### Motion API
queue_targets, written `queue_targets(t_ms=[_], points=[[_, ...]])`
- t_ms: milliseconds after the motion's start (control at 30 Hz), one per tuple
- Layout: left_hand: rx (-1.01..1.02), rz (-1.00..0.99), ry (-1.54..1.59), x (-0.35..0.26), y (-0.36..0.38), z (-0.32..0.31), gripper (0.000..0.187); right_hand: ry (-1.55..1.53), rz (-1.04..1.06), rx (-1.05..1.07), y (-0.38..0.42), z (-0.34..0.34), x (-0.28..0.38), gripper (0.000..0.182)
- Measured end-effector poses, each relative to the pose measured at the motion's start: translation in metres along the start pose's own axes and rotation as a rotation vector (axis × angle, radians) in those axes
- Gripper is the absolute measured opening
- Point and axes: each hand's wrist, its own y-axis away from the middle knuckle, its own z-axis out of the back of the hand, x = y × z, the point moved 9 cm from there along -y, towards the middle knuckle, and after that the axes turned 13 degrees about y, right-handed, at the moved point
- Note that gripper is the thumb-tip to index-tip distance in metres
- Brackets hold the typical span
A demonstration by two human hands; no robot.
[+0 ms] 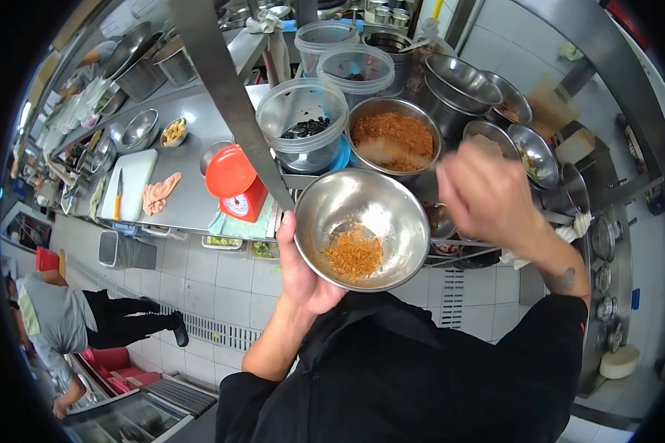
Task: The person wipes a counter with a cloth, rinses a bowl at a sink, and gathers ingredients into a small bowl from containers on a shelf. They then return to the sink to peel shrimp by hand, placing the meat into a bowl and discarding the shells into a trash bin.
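Note:
My left hand (307,280) grips a steel mixing bowl (399,221) from below, its thumb up against the outer side. A small heap of orange-brown crumbs (353,253) lies at the bottom of that bowl. To the right of it my right hand (488,192) is raised, blurred by motion, with its fingers curled in. Whatever it may be holding is hidden. Just beyond the bowl stands a steel pot of reddish-brown crumbly food (395,136), with a pale blurred streak across its near part.
Left of the pot are clear plastic tubs (303,122), one holding dark pieces. A red kitchen scale (236,181) stands by a metal upright (225,96). Farther left, a knife (118,193) lies on a white cutting board (131,181). Steel bowls (536,151) crowd the right. Another person (59,314) is at lower left.

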Motion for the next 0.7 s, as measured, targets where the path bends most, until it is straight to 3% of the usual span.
queue_targets(t_ms=[33, 100, 133, 200, 233, 300, 500, 633, 700], points=[[-0.001, 0.015, -0.005, 0.002, 0.000, -0.001, 0.085, 0.034, -0.046, -0.019, -0.006, -0.002, -0.014, 0.010], [0.054, 0.000, -0.039, 0.002, 0.000, -0.008, 0.082, 0.166, -0.202, 0.181, -0.010, -0.036, -0.046, 0.014], [0.058, 0.016, -0.046, 0.004, -0.001, -0.008, 0.082, 0.174, -0.218, 0.180, -0.007, -0.045, -0.055, 0.014], [0.066, 0.065, -0.044, 0.006, -0.002, -0.003, 0.083, -0.046, -0.293, 0.495, 0.005, -0.090, -0.067, 0.019], [0.080, 0.070, -0.053, 0.004, -0.003, 0.000, 0.083, -0.123, -0.237, 0.454, 0.004, -0.086, -0.057, 0.020], [0.178, 0.122, -0.044, 0.005, -0.002, -0.002, 0.084, -0.191, -0.329, 0.545, 0.005, -0.082, -0.054, 0.021], [0.071, 0.073, -0.059, 0.005, 0.000, 0.003, 0.086, -0.627, -0.587, 0.544, 0.019, -0.112, -0.089, 0.024], [0.054, 0.057, -0.155, 0.004, -0.005, 0.012, 0.090, -0.622, -0.633, 0.486, 0.026, -0.108, -0.106, 0.025], [0.045, 0.074, -0.149, 0.006, -0.006, 0.015, 0.090, -0.457, -0.598, 0.411, 0.023, -0.089, -0.109, 0.026]])
